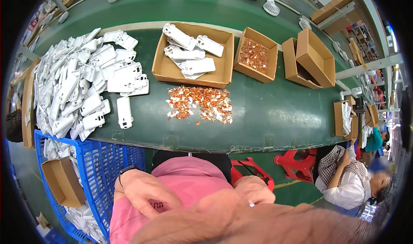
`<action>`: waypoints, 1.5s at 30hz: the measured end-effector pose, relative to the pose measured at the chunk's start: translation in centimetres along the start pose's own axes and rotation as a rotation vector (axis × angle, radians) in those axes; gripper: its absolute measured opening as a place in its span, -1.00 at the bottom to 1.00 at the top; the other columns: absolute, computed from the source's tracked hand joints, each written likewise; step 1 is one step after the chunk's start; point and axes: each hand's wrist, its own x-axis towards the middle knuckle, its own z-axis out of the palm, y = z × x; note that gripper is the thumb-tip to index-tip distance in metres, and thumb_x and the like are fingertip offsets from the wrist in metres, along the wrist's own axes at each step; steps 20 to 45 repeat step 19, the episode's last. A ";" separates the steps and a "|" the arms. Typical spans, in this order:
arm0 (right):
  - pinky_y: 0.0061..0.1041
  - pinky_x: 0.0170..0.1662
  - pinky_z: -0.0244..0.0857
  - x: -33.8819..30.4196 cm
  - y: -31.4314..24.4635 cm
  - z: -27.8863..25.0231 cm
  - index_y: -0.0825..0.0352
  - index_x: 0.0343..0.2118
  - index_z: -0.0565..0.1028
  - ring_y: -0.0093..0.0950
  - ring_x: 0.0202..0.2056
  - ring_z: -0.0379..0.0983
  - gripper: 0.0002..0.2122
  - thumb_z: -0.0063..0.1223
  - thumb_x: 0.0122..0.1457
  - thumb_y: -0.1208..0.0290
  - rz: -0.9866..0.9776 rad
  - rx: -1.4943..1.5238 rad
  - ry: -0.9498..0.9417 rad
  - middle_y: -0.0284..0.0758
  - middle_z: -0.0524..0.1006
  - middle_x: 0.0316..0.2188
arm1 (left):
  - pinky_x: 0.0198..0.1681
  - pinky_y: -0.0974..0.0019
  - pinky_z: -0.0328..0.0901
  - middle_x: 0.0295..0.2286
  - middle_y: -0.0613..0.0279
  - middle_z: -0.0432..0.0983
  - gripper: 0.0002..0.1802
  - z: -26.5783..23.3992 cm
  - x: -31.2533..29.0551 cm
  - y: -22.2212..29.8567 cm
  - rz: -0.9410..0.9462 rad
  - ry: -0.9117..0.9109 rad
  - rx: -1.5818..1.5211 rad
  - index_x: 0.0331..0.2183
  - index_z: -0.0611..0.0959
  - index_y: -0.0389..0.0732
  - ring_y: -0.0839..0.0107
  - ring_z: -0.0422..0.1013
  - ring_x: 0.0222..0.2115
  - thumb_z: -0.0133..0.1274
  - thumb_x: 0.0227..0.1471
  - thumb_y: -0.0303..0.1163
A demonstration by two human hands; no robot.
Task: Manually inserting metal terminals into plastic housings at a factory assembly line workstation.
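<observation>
My left hand, with a dark band at its wrist, is raised in front of the pink shirt. Its thumb and forefinger bend apart, but a blurred skin-coloured shape in the foreground hides their ends. On the other side of the shirt is my right hand, fingers drawn together at a tiny white thing too small to name. Neither hand touches the table. Beyond them, a white plastic casing lies alone beside a big heap of white casings. A loose spread of small copper-coloured and whitish pieces lies at mid-table.
Behind the pieces stand a cardboard tray of casings, a box of coppery bits and two nested boxes. A blue crate is at left. Red stools and a seated person are at right.
</observation>
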 end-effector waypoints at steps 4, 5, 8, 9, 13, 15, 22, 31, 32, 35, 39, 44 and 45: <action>-0.25 -0.40 0.36 4.4 -3.3 -1.3 0.62 -0.18 0.45 -0.07 -0.43 0.48 -0.65 0.18 0.10 0.40 -0.240 0.039 0.180 0.19 0.46 -0.27 | -0.14 0.16 0.35 -0.09 -0.14 0.45 -0.43 0.7 -0.9 -0.7 -0.205 0.110 -0.566 0.06 0.37 -0.47 0.10 0.43 -0.12 0.14 0.13 -0.33; -0.24 -0.36 0.38 4.3 -3.4 -1.6 0.63 -0.16 0.44 -0.04 -0.38 0.49 -0.65 0.17 0.11 0.43 -0.200 -0.074 0.169 0.15 0.48 -0.25 | -0.14 0.16 0.35 -0.09 -0.14 0.45 -0.43 0.5 -0.3 0.0 -0.211 0.114 -0.570 0.06 0.37 -0.47 0.10 0.43 -0.12 0.14 0.13 -0.33; -0.19 -0.25 0.42 5.3 -4.1 -1.6 0.61 -0.13 0.44 0.03 -0.23 0.50 -0.70 0.13 0.15 0.49 0.250 0.029 0.221 0.10 0.51 -0.20 | -0.12 0.15 0.36 -0.09 -0.15 0.46 -0.44 0.7 -0.4 1.3 -0.086 0.305 -0.458 0.04 0.40 -0.49 0.06 0.44 -0.12 0.18 0.10 -0.39; -0.19 -0.25 0.42 5.8 -4.3 -1.5 0.61 -0.13 0.44 0.03 -0.23 0.50 -0.70 0.13 0.15 0.49 0.253 0.029 0.229 0.10 0.51 -0.20 | -0.11 0.15 0.36 -0.10 -0.15 0.47 -0.45 0.9 -0.7 1.4 -0.042 0.367 -0.422 0.03 0.41 -0.49 0.05 0.45 -0.12 0.19 0.09 -0.40; -0.32 -0.42 0.42 7.7 -4.0 -2.7 0.46 -0.16 0.49 -0.13 -0.36 0.55 -0.74 0.17 0.14 0.43 -0.127 -0.284 0.253 0.06 0.52 -0.24 | -0.07 0.14 0.38 -0.07 -0.18 0.46 -0.44 1.4 -1.0 1.0 -0.126 0.330 -0.489 0.03 0.41 -0.52 0.02 0.46 -0.10 0.22 0.04 -0.47; -0.35 -0.46 0.43 7.7 -3.0 -3.1 0.43 -0.17 0.51 -0.16 -0.39 0.56 -0.75 0.18 0.14 0.42 -0.208 -0.378 0.279 0.05 0.52 -0.25 | -0.06 0.15 0.38 -0.05 -0.19 0.45 -0.42 -0.6 -0.4 0.4 0.099 0.389 -0.297 0.05 0.39 -0.52 0.02 0.46 -0.08 0.21 0.05 -0.48; -0.47 -0.56 0.38 8.4 -2.8 -2.9 0.31 -0.22 0.52 -0.29 -0.50 0.53 -0.71 0.32 0.03 0.34 -0.222 -0.451 0.388 -0.06 0.53 -0.31 | 0.00 0.12 0.35 0.03 -0.14 0.41 -0.39 0.4 -0.5 1.2 0.222 0.555 -0.174 0.11 0.36 -0.45 -0.03 0.41 -0.01 0.19 0.07 -0.48; -0.47 -0.56 0.38 8.4 -2.8 -2.9 0.31 -0.22 0.52 -0.29 -0.50 0.53 -0.71 0.32 0.03 0.34 -0.222 -0.451 0.388 -0.06 0.53 -0.31 | 0.00 0.12 0.35 0.03 -0.14 0.41 -0.39 0.4 -0.5 1.2 0.222 0.555 -0.174 0.11 0.36 -0.45 -0.03 0.41 -0.01 0.19 0.07 -0.48; -0.47 -0.56 0.38 8.4 -2.8 -2.9 0.31 -0.22 0.52 -0.29 -0.50 0.53 -0.71 0.32 0.03 0.34 -0.222 -0.451 0.388 -0.06 0.53 -0.31 | 0.00 0.12 0.35 0.03 -0.14 0.41 -0.39 0.4 -0.5 1.2 0.222 0.555 -0.174 0.11 0.36 -0.45 -0.03 0.41 -0.01 0.19 0.07 -0.48; -0.47 -0.56 0.38 8.4 -2.8 -2.9 0.31 -0.22 0.52 -0.29 -0.50 0.53 -0.71 0.32 0.03 0.34 -0.222 -0.451 0.388 -0.06 0.53 -0.31 | 0.00 0.12 0.35 0.03 -0.14 0.41 -0.39 0.4 -0.5 1.2 0.222 0.555 -0.174 0.11 0.36 -0.45 -0.03 0.41 -0.01 0.19 0.07 -0.48; -0.47 -0.56 0.38 8.4 -2.8 -2.9 0.31 -0.22 0.52 -0.29 -0.50 0.53 -0.71 0.32 0.03 0.34 -0.222 -0.451 0.388 -0.06 0.53 -0.31 | 0.00 0.12 0.35 0.03 -0.14 0.41 -0.39 0.4 -0.5 1.2 0.222 0.555 -0.174 0.11 0.36 -0.45 -0.03 0.41 -0.01 0.19 0.07 -0.48; -0.47 -0.56 0.38 8.4 -2.8 -2.9 0.31 -0.22 0.52 -0.29 -0.50 0.53 -0.71 0.32 0.03 0.34 -0.222 -0.451 0.388 -0.06 0.53 -0.31 | 0.00 0.12 0.35 0.03 -0.14 0.41 -0.39 0.4 -0.5 1.2 0.222 0.555 -0.174 0.11 0.36 -0.45 -0.03 0.41 -0.01 0.19 0.07 -0.48; -0.47 -0.56 0.38 8.4 -2.8 -2.9 0.31 -0.22 0.52 -0.29 -0.50 0.53 -0.71 0.32 0.03 0.34 -0.222 -0.451 0.388 -0.06 0.53 -0.31 | 0.00 0.12 0.35 0.03 -0.14 0.41 -0.39 0.4 -0.5 1.2 0.222 0.555 -0.174 0.11 0.36 -0.45 -0.03 0.41 -0.01 0.19 0.07 -0.48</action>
